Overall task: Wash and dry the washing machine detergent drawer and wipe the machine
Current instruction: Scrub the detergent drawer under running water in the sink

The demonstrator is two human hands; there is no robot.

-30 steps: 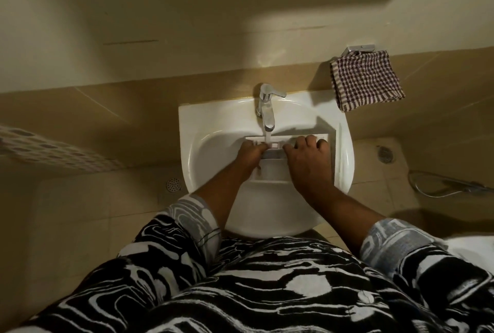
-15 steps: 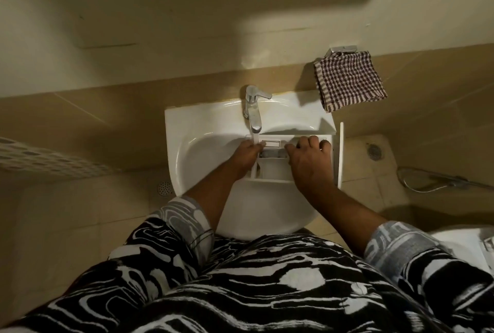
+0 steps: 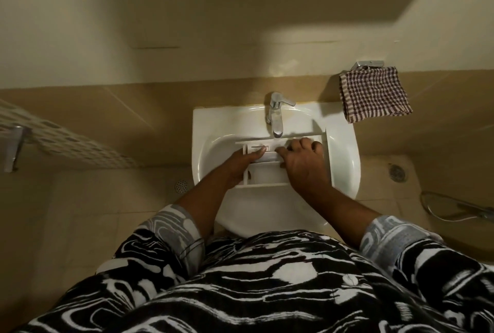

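Observation:
A white plastic detergent drawer (image 3: 267, 175) lies in the white sink (image 3: 205, 124), under the chrome tap (image 3: 275, 116). A thin stream of water runs from the spout onto the drawer's far part. My left hand (image 3: 240, 165) rests on the drawer's left side, with its fingers reaching into the compartments. On the drawer's right side, my right hand (image 3: 302, 164) grips it with curled fingers. The drawer's front panel stands along the right of the basin. Much of the drawer is hidden under my hands.
A brown and white checked cloth (image 3: 374, 93) hangs on a chrome holder on the wall, right of the sink. A hand shower hose (image 3: 454, 207) lies on the tiled floor at right. Floor drains (image 3: 397, 172) sit either side. A patterned towel (image 3: 66, 137) hangs at left.
My left hand has slid further over the drawer's left compartments. The drawer has shifted slightly left under the tap, and my head has moved, shifting the view.

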